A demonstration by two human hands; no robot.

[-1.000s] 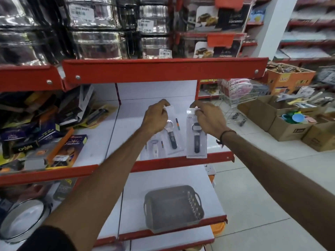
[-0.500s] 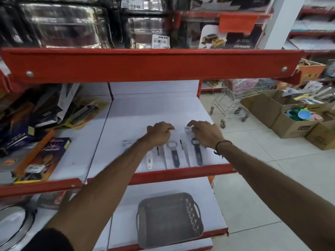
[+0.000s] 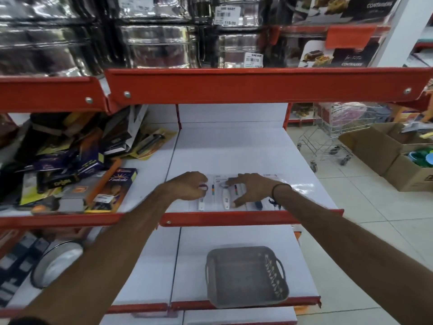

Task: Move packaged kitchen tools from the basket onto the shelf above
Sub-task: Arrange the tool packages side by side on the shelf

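**Laying Packs Flat on White Shelf**

Pressing down side by side near the front lip of the shelf (image 3: 234,146): left hand (image 3: 187,187) loosely curled, knuckles up, resting on one clear pack (image 3: 212,192), grip hidden; right hand (image 3: 251,188) spread wide, fingers splayed flat over the next packs (image 3: 226,195), gripping nothing. Lying in a row, handles toward the red edge. Sitting one level below, grey basket (image 3: 246,276), apparently bare inside.

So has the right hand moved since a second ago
Yes. The right hand came down from holding a pack up near the back panel and now rests spread on the packaged tools, just behind the shelf's red front lip.
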